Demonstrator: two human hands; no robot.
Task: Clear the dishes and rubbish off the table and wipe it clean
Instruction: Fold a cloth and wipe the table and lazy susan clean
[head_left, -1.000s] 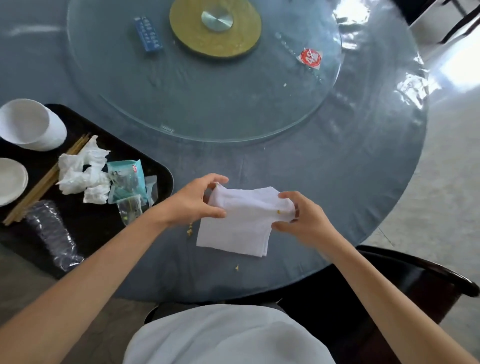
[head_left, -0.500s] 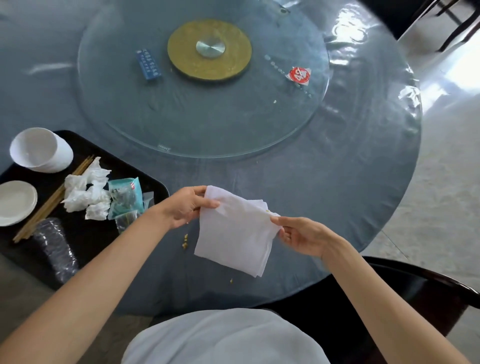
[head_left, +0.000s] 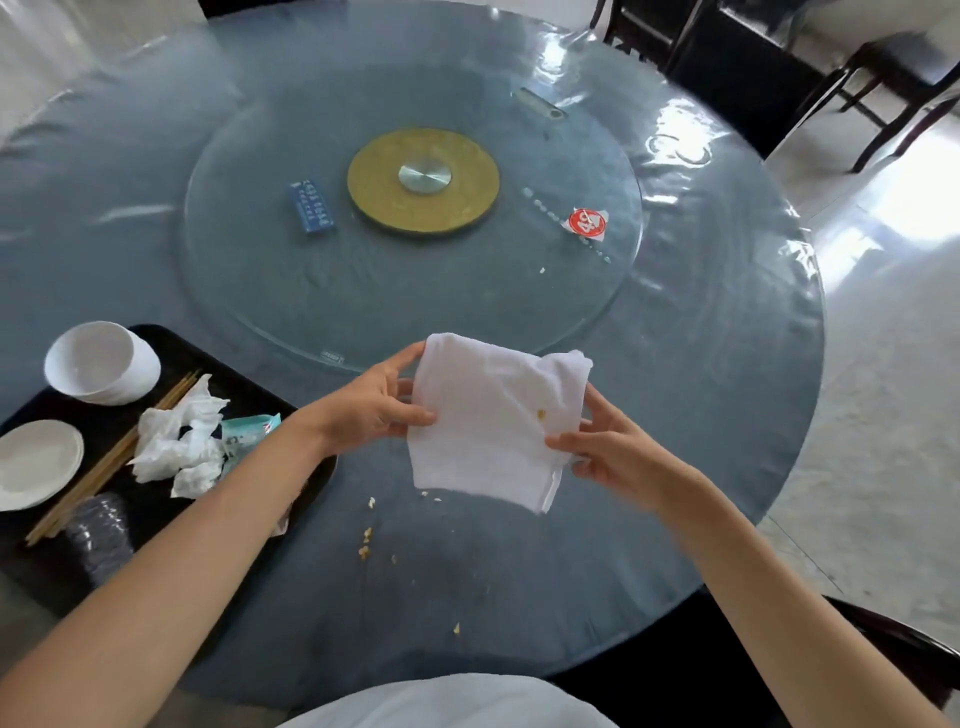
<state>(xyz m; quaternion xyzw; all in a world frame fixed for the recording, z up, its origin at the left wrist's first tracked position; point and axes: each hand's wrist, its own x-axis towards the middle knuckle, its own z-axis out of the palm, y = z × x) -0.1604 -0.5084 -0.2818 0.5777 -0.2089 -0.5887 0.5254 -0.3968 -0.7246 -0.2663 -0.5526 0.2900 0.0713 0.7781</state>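
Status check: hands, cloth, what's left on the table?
Both hands, left and right, pinch the white cloth, held above the table. Crumbs on the near edge. Blue box and red wrapper on the glass turntable.

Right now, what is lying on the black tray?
On the black tray: a white bowl, a small white plate, wooden chopsticks, crumpled napkins, a teal wrapper and crushed clear plastic. The left forearm covers the tray's near right corner.
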